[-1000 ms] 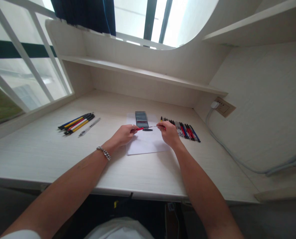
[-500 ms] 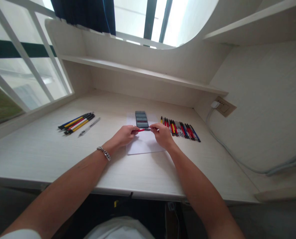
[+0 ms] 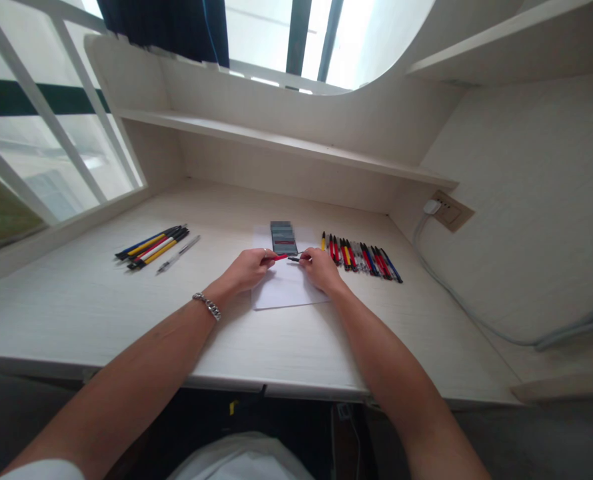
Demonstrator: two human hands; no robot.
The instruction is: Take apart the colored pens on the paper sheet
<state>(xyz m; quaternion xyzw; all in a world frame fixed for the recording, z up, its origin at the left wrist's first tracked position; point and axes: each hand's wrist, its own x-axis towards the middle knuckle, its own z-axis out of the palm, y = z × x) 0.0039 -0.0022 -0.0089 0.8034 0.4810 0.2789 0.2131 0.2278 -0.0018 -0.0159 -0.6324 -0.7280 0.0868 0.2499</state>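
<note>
My left hand, with a chain bracelet at the wrist, pinches a red pen barrel that points to the right. Facing it, my right hand grips a small dark pen part between thumb and fingers; its exact kind is too small to make out. The two pieces lie nearly end to end, with a narrow gap between them. Both hands are over a white sheet of paper. Just beyond the fingers lies a phone with its screen lit.
A row of several pens lies right of the paper. On the left are a bundle of pens and a single clear pen. A shelf spans the back; a cable runs down from a wall socket.
The red barrel and the dark part, joined or touching half a second ago, now show a gap between them. My right fingers have shifted slightly, and the view has tilted a little.
</note>
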